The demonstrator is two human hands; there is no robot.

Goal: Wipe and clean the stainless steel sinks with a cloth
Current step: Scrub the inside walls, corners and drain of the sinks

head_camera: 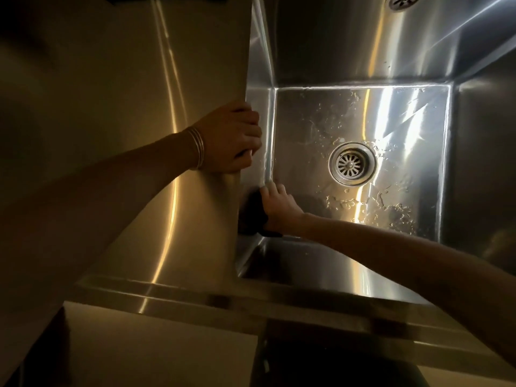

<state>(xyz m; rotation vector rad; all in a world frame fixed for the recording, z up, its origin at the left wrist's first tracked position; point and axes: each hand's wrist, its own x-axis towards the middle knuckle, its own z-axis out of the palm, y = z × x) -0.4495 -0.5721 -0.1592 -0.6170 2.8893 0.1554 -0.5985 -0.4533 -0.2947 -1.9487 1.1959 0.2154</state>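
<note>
Closest to the lens, the left forearm crosses the steel counter (125, 107) in the left half of the frame, thin bangles (196, 148) on its wrist. The left grip (234, 138) is curled over the top edge of the sink (474, 135) at its left wall. The right grip (275, 208) is down in the basin's lower left corner. Its fingers lie stretched over a dark cloth (251, 216) and press it where the floor meets the left wall. Right of it, in mid-floor, sits a round slotted drain (351, 164), apart from the cloth. Water beads (349, 203) lie scattered around it. The counter's front rim runs across the lower frame. Another strainer shape (402, 1) shows at the top edge; whether it is a reflection cannot be told.
</note>
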